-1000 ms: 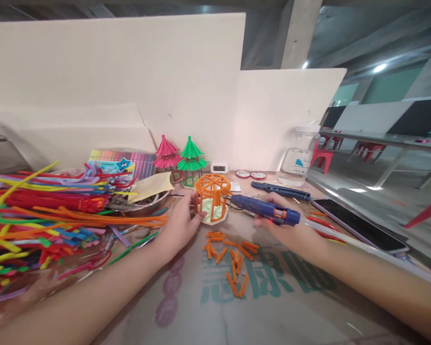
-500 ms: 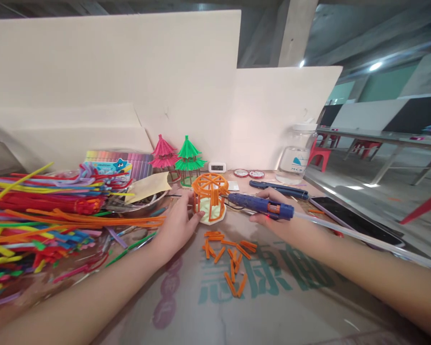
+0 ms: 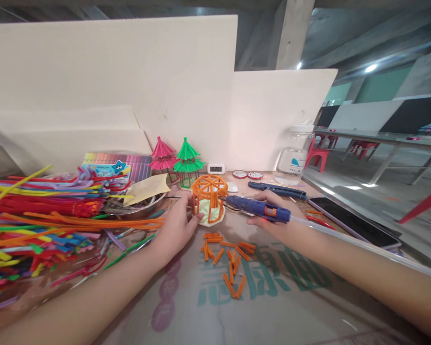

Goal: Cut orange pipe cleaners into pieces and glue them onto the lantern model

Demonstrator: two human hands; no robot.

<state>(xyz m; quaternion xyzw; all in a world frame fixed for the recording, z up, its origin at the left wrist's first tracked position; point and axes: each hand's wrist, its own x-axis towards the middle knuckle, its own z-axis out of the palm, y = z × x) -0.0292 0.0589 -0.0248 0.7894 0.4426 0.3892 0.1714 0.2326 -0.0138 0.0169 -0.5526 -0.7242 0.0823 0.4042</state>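
Observation:
An orange pipe-cleaner pavilion point(image 3: 209, 186) stands upright on a pale many-sided base, with a spoked ring on top. My left hand point(image 3: 179, 223) grips its left side, thumb at the base's front edge; the other fingertips are partly hidden behind it. My right hand point(image 3: 269, 215) is closed around a blue glue gun point(image 3: 255, 207), a clear glue stick trailing from its back end. The gun's nozzle is at the pavilion's right side; whether it touches, I cannot tell. Several short orange pipe-cleaner pieces point(image 3: 231, 263) lie on the table in front.
Bundles of coloured pipe cleaners point(image 3: 39, 215) fill the left side. Pink point(image 3: 160, 155) and green point(image 3: 187, 157) tiered pavilions stand behind, near a small digital clock point(image 3: 216, 168). A utility knife point(image 3: 277, 190), a phone point(image 3: 354, 223) and a water bottle point(image 3: 293, 155) are at the right.
The whole view has shifted very slightly. Both hands, the pavilion and the glue gun keep nearly the same positions relative to one another.

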